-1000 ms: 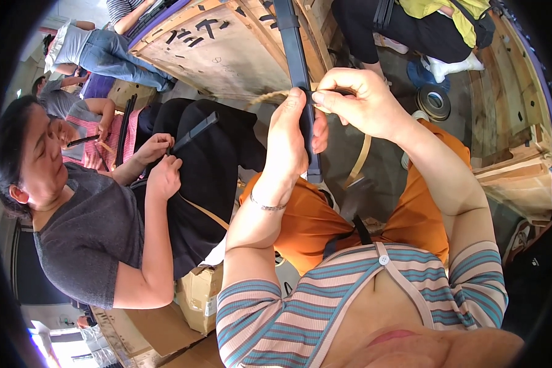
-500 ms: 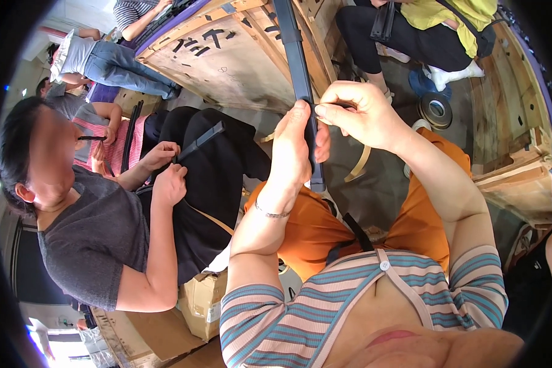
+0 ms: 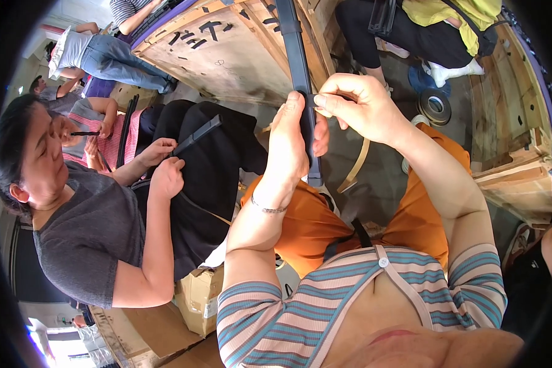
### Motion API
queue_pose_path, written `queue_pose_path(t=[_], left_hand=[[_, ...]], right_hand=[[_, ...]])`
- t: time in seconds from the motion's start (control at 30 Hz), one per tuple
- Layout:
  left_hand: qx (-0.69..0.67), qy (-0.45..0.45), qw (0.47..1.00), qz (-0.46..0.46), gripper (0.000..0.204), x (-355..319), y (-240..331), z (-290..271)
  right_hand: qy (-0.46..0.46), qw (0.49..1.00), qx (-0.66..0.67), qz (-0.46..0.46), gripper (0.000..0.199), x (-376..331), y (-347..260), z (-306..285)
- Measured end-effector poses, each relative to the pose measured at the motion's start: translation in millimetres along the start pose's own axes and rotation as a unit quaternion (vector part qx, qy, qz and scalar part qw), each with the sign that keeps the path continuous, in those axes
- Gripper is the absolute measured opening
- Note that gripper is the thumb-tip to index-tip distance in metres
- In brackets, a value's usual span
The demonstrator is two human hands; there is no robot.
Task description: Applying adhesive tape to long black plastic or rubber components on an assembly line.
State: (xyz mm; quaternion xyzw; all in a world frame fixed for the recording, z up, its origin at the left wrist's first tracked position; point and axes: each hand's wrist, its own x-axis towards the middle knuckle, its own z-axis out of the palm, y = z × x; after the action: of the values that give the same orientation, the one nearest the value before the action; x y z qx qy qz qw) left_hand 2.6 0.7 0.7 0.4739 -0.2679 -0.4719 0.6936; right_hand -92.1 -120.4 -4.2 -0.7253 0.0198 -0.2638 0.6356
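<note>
A long flat dark strip (image 3: 296, 61) runs upright in front of me, from the top of the view down past my orange lap. My left hand (image 3: 290, 144) is wrapped around its lower half, fingers pointing up along it. My right hand (image 3: 354, 106) pinches a small dark piece against the strip's right side, at the level of my left fingertips. A tan band (image 3: 354, 167) hangs down behind the strip toward the floor.
A person in a grey shirt sits close on my left, both hands (image 3: 163, 164) on a similar dark strip (image 3: 195, 135). Wooden crates (image 3: 227, 49) stand ahead and another crate (image 3: 514, 110) at the right. A tape roll (image 3: 435, 107) lies on the floor. Cardboard boxes (image 3: 196, 297) sit at lower left.
My right hand has let the tan band drop and come down against the strip's side, pinching there. The strip stands more upright. My left hand keeps its hold.
</note>
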Motion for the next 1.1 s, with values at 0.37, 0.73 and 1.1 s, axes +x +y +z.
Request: queue_pose_path(t=[0.37,0.73,1.1], left_hand=[[0.057,0.024,0.998,0.014,0.043,-0.7,1.7,3.1],[0.138,0.009,0.990,0.004,0.042,-0.8,-1.6,6.9],[0.161,0.012,0.982,0.102,0.023,1.0,-3.1,5.6]], right_hand=[[-0.012,0.999,0.039,0.001,0.017,-2.1,-4.8,1.6],[-0.026,0.997,0.014,0.071,0.025,6.9,-5.1,-7.8],[0.052,0.996,0.074,0.007,0.020,9.2,0.7,-6.7]])
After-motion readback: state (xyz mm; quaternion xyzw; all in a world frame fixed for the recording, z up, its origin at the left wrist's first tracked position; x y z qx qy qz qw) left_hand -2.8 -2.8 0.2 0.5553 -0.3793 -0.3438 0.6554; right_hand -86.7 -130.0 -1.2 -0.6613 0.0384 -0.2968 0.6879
